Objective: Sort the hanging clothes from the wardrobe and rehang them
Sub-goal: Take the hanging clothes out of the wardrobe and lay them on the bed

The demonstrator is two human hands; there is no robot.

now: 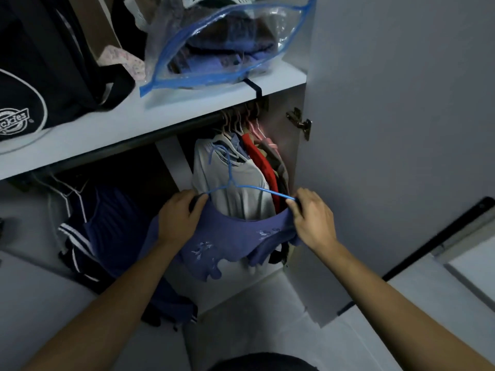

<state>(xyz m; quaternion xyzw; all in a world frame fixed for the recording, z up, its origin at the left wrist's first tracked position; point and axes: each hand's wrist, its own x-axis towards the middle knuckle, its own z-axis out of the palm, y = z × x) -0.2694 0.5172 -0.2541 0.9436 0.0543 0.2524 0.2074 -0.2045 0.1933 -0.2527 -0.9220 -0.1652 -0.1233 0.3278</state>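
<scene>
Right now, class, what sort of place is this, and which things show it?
Most likely a bedroom wardrobe: hanging clothes crowd a rail under a shelf, and both hands fit a blue top on a blue hanger.

Garment [227, 242]: purple-blue, pale floral print. Hanger [230, 170]: light blue wire. Hung shirts: pale grey [241, 194], red [263, 167]. Shorts [88, 236]: navy, white stripes. Storage bag [227, 41]: clear, blue edging. Backpack [40, 76]: black, white logo.

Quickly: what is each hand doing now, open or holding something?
Left hand: grips the purple top at the blue hanger.
Right hand: grips the top's other shoulder.
</scene>
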